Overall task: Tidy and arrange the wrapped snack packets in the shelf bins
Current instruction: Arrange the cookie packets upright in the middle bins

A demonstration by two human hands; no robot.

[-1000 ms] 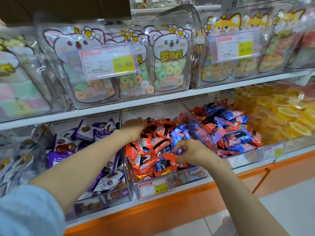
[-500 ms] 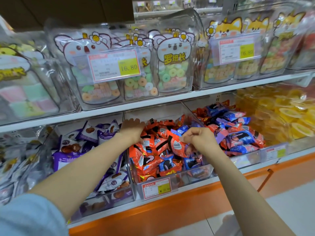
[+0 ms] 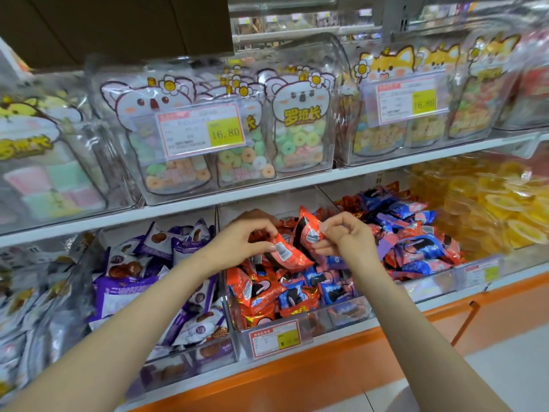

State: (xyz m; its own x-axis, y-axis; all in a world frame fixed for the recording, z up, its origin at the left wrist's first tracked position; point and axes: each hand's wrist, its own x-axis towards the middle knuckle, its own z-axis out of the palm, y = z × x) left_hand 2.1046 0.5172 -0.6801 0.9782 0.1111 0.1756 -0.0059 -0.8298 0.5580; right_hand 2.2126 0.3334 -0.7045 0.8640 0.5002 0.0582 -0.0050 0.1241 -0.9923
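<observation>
Left hand (image 3: 240, 242): fingers pinch red packet (image 3: 286, 253). Right hand (image 3: 347, 239): fingers pinch second red packet (image 3: 307, 228), upright. Both above middle bin (image 3: 326, 324), shelf (image 3: 395, 318) front edge.

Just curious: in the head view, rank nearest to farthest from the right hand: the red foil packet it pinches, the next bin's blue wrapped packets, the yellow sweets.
1. Red foil packet: pinched by the right hand.
2. Blue wrapped packets: just to its right.
3. Yellow clear-wrapped sweets: far right.
</observation>
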